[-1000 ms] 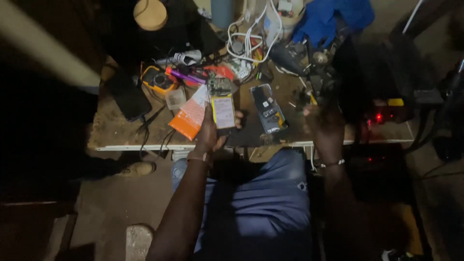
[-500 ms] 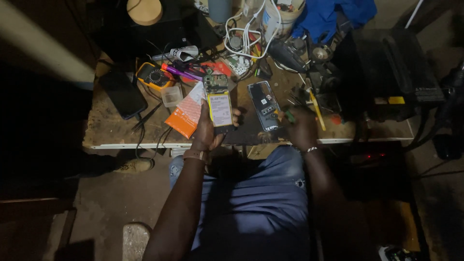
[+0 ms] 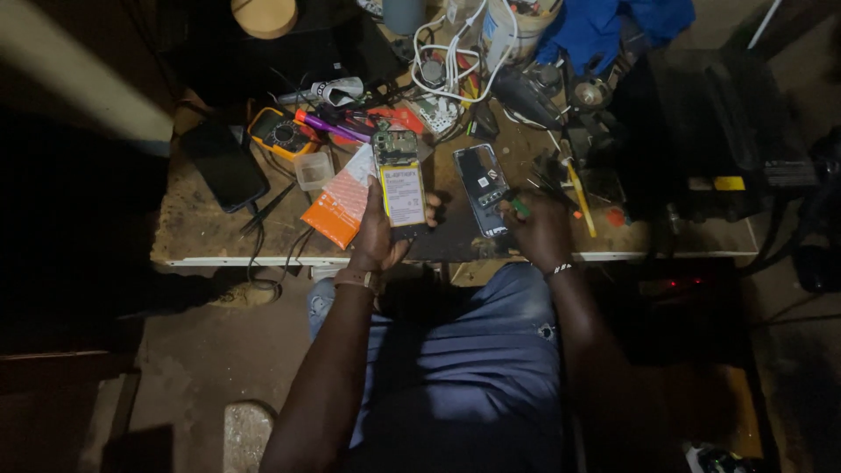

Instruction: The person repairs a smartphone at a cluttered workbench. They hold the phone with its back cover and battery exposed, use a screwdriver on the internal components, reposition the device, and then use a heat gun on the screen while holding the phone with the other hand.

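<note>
While my left hand [image 3: 378, 235] wraps around the lower end of the opened phone [image 3: 401, 182], fingers clamped on its edges, the phone stands raised over the near edge of the workbench [image 3: 219, 236], back side up. Its yellowish battery shows, with bare circuit board above it at the far end.

My right hand [image 3: 541, 229] is closed on a small green-handled tool [image 3: 519, 207], tip toward the left, just beside the phone's back cover [image 3: 481, 188]. That cover lies flat on the bench between my two hands, dark and glossy, near but apart from the held phone.

Left of the phone, partly under it from this view: an orange packet [image 3: 337, 213] with a white sheet on top. Farther left, a small clear plastic box [image 3: 313, 169], then a yellow multimeter [image 3: 280, 133] with black leads trailing toward the bench edge. A dark tablet or phone [image 3: 225, 164] lies face up at the left end.

At the far side of the bench: a purple pen-like tool [image 3: 326, 125], a tangle of white cables [image 3: 447, 61], a blue cloth [image 3: 613, 26]. A yellow-handled tool [image 3: 578, 186] lies right of my right hand. Light is poor; the right end of the bench is mostly in shadow and I cannot make out what sits there.

I am seated, knees under the bench edge.
</note>
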